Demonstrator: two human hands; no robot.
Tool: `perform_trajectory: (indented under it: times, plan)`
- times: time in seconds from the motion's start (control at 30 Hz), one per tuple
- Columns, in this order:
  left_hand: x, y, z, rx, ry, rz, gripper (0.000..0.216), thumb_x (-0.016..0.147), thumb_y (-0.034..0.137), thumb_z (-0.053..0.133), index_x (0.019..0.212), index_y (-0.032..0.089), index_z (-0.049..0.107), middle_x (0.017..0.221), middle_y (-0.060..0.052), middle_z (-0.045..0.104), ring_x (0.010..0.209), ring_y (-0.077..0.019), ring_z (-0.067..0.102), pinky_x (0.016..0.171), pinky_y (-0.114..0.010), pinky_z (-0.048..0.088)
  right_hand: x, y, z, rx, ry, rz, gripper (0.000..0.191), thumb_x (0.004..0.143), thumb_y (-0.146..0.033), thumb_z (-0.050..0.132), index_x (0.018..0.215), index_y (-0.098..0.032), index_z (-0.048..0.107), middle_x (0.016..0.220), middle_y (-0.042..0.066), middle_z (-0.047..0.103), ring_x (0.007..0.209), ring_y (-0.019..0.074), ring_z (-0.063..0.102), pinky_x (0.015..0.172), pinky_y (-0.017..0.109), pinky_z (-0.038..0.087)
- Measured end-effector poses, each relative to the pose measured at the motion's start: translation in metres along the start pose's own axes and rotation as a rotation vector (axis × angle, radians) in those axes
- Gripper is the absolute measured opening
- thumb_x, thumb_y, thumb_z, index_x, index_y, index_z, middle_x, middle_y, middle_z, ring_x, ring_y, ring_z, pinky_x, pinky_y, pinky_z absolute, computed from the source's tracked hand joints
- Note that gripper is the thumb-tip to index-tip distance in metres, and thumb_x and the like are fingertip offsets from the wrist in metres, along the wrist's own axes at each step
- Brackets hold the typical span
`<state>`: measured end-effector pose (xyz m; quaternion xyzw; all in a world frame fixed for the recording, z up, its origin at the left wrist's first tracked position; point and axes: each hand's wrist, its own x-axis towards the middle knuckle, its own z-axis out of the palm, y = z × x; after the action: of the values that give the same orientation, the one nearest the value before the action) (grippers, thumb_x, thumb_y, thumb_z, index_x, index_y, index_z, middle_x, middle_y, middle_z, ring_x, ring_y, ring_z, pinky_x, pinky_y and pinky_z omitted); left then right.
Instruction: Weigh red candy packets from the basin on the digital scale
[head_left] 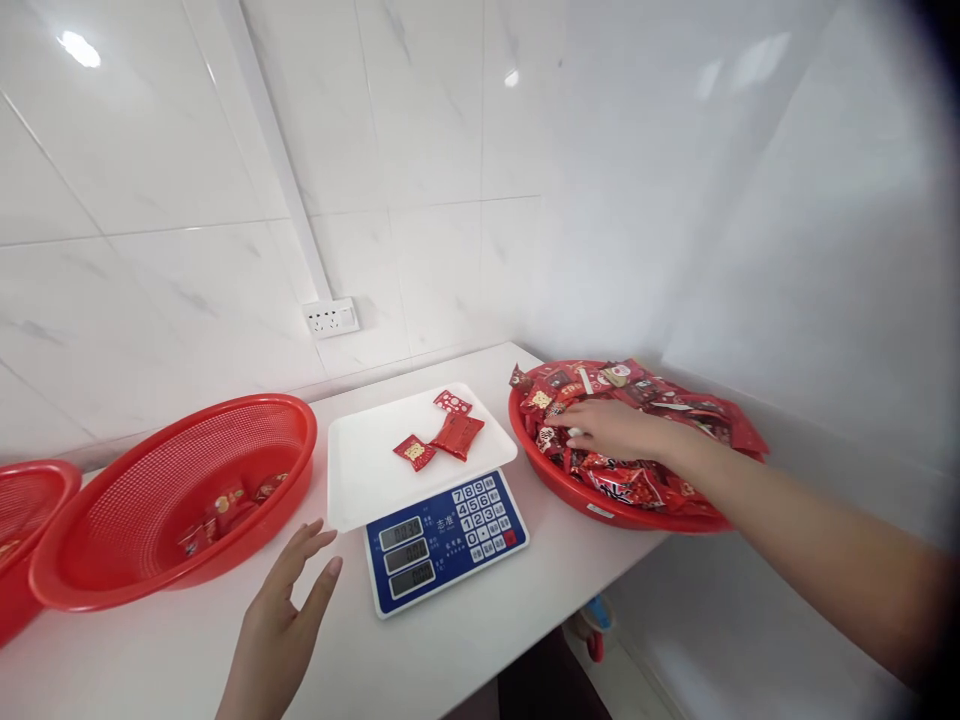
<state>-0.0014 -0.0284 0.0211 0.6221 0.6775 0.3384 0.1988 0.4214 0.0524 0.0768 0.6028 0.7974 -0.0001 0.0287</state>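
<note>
My right hand (611, 430) reaches into a red basket (559, 490) heaped with small red-wrapped snack packets (622, 485). Its fingers rest among the packets, and whether they grip one is hidden. Left of it stands a digital scale (450, 540) with a blue keypad panel and a white tray (367, 460). Three red packets (456, 436) lie toward the right of that tray. My left hand (289, 620) hovers by the scale's front left corner, thumb and fingers apart, holding nothing.
A red perforated basket (150, 470) with a few packets in its bottom stands left of the scale. Another red basket (37, 490) is cut off at the left edge. The white table (315, 680) meets a tiled wall with a power socket (331, 317).
</note>
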Motion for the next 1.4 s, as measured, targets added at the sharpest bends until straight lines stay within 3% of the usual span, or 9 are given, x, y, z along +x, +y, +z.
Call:
perform_trajectory:
  times: [0.1, 0.37, 0.63, 0.77, 0.9, 1.0, 1.2, 1.3, 1.4]
  plan:
    - [0.001, 0.001, 0.002, -0.001, -0.009, 0.005, 0.048, 0.071, 0.060, 0.048, 0.106, 0.030, 0.060, 0.130, -0.003, 0.052, 0.120, -0.0272, 0.047, 0.065, -0.030, 0.054, 0.002, -0.005, -0.003, -0.049, -0.099, 0.061, 0.046, 0.078, -0.029, 0.049, 0.123, -0.033, 0.054, 0.111, 0.008, 0.062, 0.108, 0.0305, 0.051, 0.077, 0.038, 0.043]
    - [0.003, 0.002, 0.006, 0.014, -0.030, -0.001, 0.048, 0.071, 0.061, 0.047, 0.106, 0.031, 0.060, 0.129, -0.002, 0.053, 0.118, -0.0269, 0.049, 0.065, -0.030, 0.055, 0.012, -0.013, -0.007, -0.045, -0.120, 0.037, 0.039, 0.080, -0.026, 0.049, 0.117, -0.035, 0.059, 0.109, 0.010, 0.060, 0.107, 0.0304, 0.049, 0.082, 0.042, 0.038]
    - [0.002, 0.003, 0.007, 0.003, -0.035, 0.021, 0.046, 0.072, 0.059, 0.048, 0.107, 0.031, 0.059, 0.129, -0.002, 0.054, 0.118, -0.0264, 0.049, 0.064, -0.029, 0.055, 0.020, 0.000, -0.012, 0.157, 0.133, -0.034, 0.030, 0.084, -0.022, 0.042, 0.092, -0.021, 0.071, 0.087, 0.008, 0.062, 0.080, 0.0192, 0.057, 0.072, 0.029, 0.043]
    - [0.002, 0.000, 0.008, -0.005, -0.023, 0.025, 0.047, 0.071, 0.060, 0.048, 0.106, 0.030, 0.060, 0.127, -0.002, 0.055, 0.116, -0.0271, 0.051, 0.063, -0.029, 0.056, 0.019, 0.008, -0.021, 0.177, 0.256, 0.011, 0.030, 0.084, -0.023, 0.041, 0.088, -0.022, 0.071, 0.087, 0.006, 0.063, 0.085, 0.0203, 0.057, 0.076, 0.032, 0.044]
    - [0.003, 0.001, 0.010, -0.025, -0.024, 0.021, 0.048, 0.070, 0.061, 0.049, 0.105, 0.030, 0.060, 0.127, -0.002, 0.055, 0.117, -0.0267, 0.050, 0.064, -0.029, 0.056, 0.015, 0.009, -0.033, 0.174, 0.368, 0.184, 0.032, 0.086, -0.022, 0.040, 0.098, -0.023, 0.069, 0.092, 0.007, 0.061, 0.092, 0.0213, 0.055, 0.080, 0.032, 0.043]
    - [0.004, 0.007, 0.013, -0.052, -0.050, 0.020, 0.047, 0.071, 0.060, 0.049, 0.105, 0.030, 0.060, 0.128, -0.002, 0.054, 0.119, -0.0262, 0.048, 0.065, -0.029, 0.055, 0.019, -0.007, -0.040, 0.244, 0.435, 0.221, 0.030, 0.087, -0.021, 0.041, 0.099, -0.021, 0.069, 0.093, 0.009, 0.060, 0.092, 0.0207, 0.055, 0.081, 0.031, 0.042]
    - [0.002, 0.033, 0.024, -0.042, -0.038, 0.145, 0.040, 0.077, 0.053, 0.048, 0.104, 0.028, 0.062, 0.129, -0.005, 0.053, 0.125, -0.0275, 0.041, 0.056, -0.026, 0.053, 0.069, -0.082, -0.031, 0.573, 0.441, -0.011, 0.026, 0.086, -0.016, 0.044, 0.096, -0.021, 0.068, 0.097, 0.006, 0.061, 0.087, 0.0163, 0.058, 0.084, 0.031, 0.042]
    - [0.000, 0.039, 0.023, 0.006, 0.021, 0.201, 0.039, 0.078, 0.051, 0.047, 0.105, 0.027, 0.062, 0.128, -0.005, 0.054, 0.126, -0.0280, 0.039, 0.052, -0.025, 0.052, 0.095, -0.116, -0.024, 0.662, 0.413, -0.088, 0.033, 0.088, -0.018, 0.041, 0.117, -0.022, 0.058, 0.110, 0.008, 0.059, 0.100, 0.0176, 0.055, 0.088, 0.032, 0.041]
    - [-0.004, 0.031, 0.014, 0.040, 0.038, 0.196, 0.038, 0.077, 0.051, 0.048, 0.105, 0.028, 0.062, 0.129, -0.004, 0.053, 0.124, -0.0276, 0.042, 0.049, -0.023, 0.052, 0.094, -0.126, -0.023, 0.603, 0.342, -0.146, 0.044, 0.087, -0.024, 0.044, 0.130, -0.020, 0.046, 0.124, 0.012, 0.051, 0.113, 0.0214, 0.048, 0.094, 0.035, 0.038]
